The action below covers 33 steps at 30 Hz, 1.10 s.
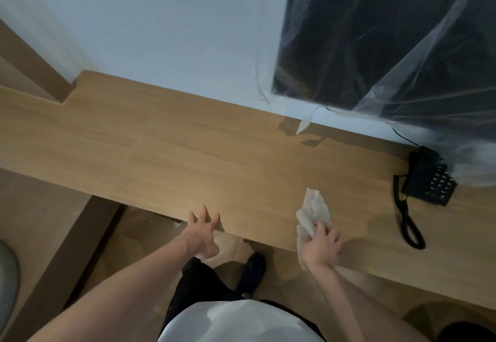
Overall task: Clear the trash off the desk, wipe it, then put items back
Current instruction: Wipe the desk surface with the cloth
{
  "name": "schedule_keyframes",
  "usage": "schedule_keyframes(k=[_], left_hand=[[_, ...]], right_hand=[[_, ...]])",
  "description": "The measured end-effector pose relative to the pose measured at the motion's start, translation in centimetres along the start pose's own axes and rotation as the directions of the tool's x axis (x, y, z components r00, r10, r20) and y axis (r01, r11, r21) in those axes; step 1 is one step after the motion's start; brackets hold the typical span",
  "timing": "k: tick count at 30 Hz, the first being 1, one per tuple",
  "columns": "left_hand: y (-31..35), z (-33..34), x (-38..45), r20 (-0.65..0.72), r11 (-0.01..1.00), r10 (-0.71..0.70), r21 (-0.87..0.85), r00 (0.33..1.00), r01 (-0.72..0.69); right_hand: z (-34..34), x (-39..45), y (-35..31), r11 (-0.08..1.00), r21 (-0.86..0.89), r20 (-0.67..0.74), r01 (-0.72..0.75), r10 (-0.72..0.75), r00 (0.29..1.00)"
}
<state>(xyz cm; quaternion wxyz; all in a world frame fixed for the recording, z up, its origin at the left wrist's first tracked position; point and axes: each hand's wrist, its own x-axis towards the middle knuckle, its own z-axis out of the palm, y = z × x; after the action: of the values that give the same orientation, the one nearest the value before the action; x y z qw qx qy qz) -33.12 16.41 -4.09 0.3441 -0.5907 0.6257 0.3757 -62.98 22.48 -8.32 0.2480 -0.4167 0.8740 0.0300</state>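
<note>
Head view: a crumpled white cloth [312, 214] is being gripped by the curled fingers of the right hand [322, 246] and pressed onto the long light-brown wooden counter [188, 154]. The left hand [204, 230], fingers spread and holding nothing, is being rested at the counter's near edge.

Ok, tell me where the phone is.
The black phone sits on the desk at the far right of the head view, by the plastic-covered screen, beyond the cloth.
</note>
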Motion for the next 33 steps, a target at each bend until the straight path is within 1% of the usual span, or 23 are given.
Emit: schedule_keyframes(k=[1, 2, 3, 5, 6, 7, 8, 10, 12, 14, 15, 17, 19, 21, 22, 24, 25, 27, 28, 30, 33], left_hand=[[0.0, 0.0, 0.0, 0.004, 1.0, -0.002, 0.01, 1.0, 0.002], [0.0, 0.0, 0.0, 0.008, 1.0, -0.003, 0.017, 1.0, 0.003], [-0.1, -0.1, 0.0, 0.011, 1.0, -0.003, 0.023, 1.0, 0.003], [-0.5, -0.2, 0.3, 0.018, 0.999, -0.005, 0.039, 1.0, 0.005], [-0.6, -0.2, 0.3, 0.02, 0.999, -0.002, 0.049, 1.0, 0.001], [-0.9, -0.3, 0.4, 0.018, 0.998, 0.006, 0.059, 1.0, -0.007], [-1.1, -0.3, 0.5, 0.019, 0.997, 0.017, 0.07, 1.0, -0.018], [-1.5, -0.2, 0.5, 0.026, 0.993, 0.033, 0.108, 0.999, -0.035], [-1.8, 0.2, 0.4, 0.02, 0.985, 0.037, 0.168, 0.999, -0.04], [-1.8, 0.4, 0.3, 0.016, 0.98, 0.044, 0.193, 0.999, -0.046], [-1.7, 0.5, 0.1, 0.015, 0.98, 0.051, 0.193, 0.999, -0.053], [-1.7, 0.4, -0.1, 0.01, 0.981, 0.075, 0.177, 0.997, -0.076], [-2.3, 0.2, 0.0, 0.014, 0.985, 0.119, 0.121, 0.993, -0.12], [-3.6, -0.3, 0.2, -0.007, 0.983, 0.182, -0.002, 0.983, -0.182], [-4.5, -0.6, 0.2, -0.047, 0.976, 0.205, -0.067, 0.978, -0.208], [-6.6, -0.9, 0.2, -0.134, 0.964, 0.207, -0.138, 0.969, -0.225], [-7.8, -1.0, 0.2, -0.158, 0.968, 0.185, -0.143, 0.97, -0.208], [-10.5, -1.2, 0.4, -0.179, 0.981, 0.103, -0.141, 0.978, -0.129], [-11.9, -1.3, 0.5, -0.184, 0.986, 0.052, -0.146, 0.982, -0.079], [-14.9, -1.7, 0.9, -0.199, 0.989, -0.033, -0.146, 0.979, 0.004], [-19.2, -2.4, 1.6, -0.201, 0.994, -0.067, -0.098, 0.977, 0.048]], right_hand=[[0.7, -1.1, -1.9, 0.996, -0.042, 0.011, 0.072, -0.072, 0.997], [1.2, -1.9, -3.8, 0.987, -0.063, 0.053, 0.146, -0.143, 0.988], [1.5, -2.3, -5.6, 0.977, -0.034, 0.123, 0.211, -0.206, 0.971], [1.5, -2.5, -8.3, 0.954, 0.111, 0.252, 0.28, -0.299, 0.92], [1.2, -2.3, -9.0, 0.94, 0.187, 0.265, 0.287, -0.329, 0.906], [0.7, -1.9, -9.4, 0.927, 0.241, 0.232, 0.287, -0.342, 0.911], [-0.1, -1.2, -9.2, 0.92, 0.255, 0.174, 0.298, -0.347, 0.922], [-2.0, 0.6, -7.4, 0.913, 0.232, 0.053, 0.335, -0.356, 0.933], [-3.4, 3.0, -3.9, 0.924, 0.202, -0.012, 0.324, -0.328, 0.945], [-4.1, 5.5, 0.1, 0.951, 0.168, -0.043, 0.261, -0.258, 0.965], [-4.3, 6.5, 1.8, 0.966, 0.154, -0.046, 0.21, -0.205, 0.978], [-4.7, 7.2, 3.9, 0.975, 0.203, -0.034, 0.084, -0.079, 0.996], [-3.9, 7.2, 5.0, 0.984, 0.179, 0.023, 0.027, -0.031, 0.999], [-2.4, 6.7, 5.3, 0.995, 0.081, 0.077, 0.058, -0.065, 0.995], [-1.3, 6.5, 5.2, 0.997, 0.034, 0.082, 0.076, -0.078, 0.994], [0.2, 4.8, 3.9, 0.999, 0.026, 0.075, 0.024, -0.026, 0.997], [0.6, 3.7, 2.8, 0.999, 0.032, 0.062, -0.003, 0.001, 0.998], [1.1, 1.4, -0.4, 0.996, 0.075, 0.034, -0.046, 0.043, 0.998], [2.2, 0.6, -1.8, 0.994, 0.103, 0.033, -0.046, 0.043, 0.999], [3.3, -1.4, -5.7, 0.994, 0.105, 0.07, -0.036, 0.029, 0.997], [4.4, -3.9, -11.7, 0.997, 0.074, 0.105, 0.036, -0.044, 0.994]])
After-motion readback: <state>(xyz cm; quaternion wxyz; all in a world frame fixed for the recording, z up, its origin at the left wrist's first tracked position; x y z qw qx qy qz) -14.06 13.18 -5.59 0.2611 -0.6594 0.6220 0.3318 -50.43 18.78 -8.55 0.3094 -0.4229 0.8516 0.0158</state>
